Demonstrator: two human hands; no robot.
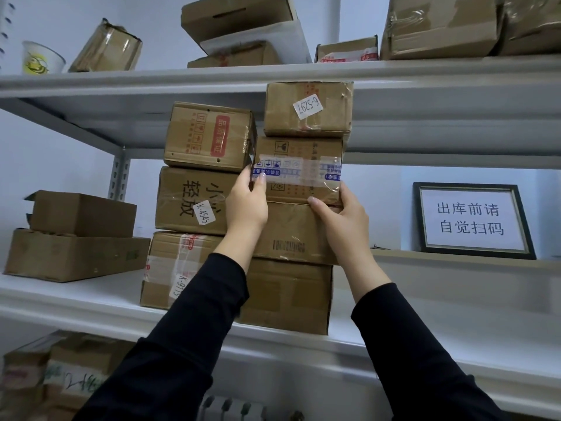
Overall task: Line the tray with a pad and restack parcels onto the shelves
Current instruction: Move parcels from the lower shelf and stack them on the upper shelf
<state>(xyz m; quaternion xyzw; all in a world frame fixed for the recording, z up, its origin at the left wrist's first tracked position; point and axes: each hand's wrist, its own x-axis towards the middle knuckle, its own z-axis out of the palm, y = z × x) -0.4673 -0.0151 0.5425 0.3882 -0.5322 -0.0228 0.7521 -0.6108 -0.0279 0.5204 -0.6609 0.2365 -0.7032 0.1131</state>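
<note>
Two stacks of brown cardboard parcels stand side by side on the white middle shelf (pixel 425 323). In the right stack, a parcel with a blue-printed tape band (pixel 299 170) sits third from the bottom. My left hand (pixel 246 205) grips its left edge, thumb on the tape. My right hand (pixel 340 218) holds its lower right corner, thumb along the bottom edge. On top of it rests a parcel labelled 6-5297 (pixel 308 109), reaching the upper shelf's edge. Beneath it lies a parcel with a barcode (pixel 291 235). The tray and pad are not in view.
The left stack holds three parcels, the middle one (pixel 191 200) labelled K-4545. Flat boxes (pixel 76 253) lie at the left of the shelf. A framed sign (pixel 473 221) stands at the right. The top shelf (pixel 212 77) carries more parcels and a paper cup (pixel 41 59).
</note>
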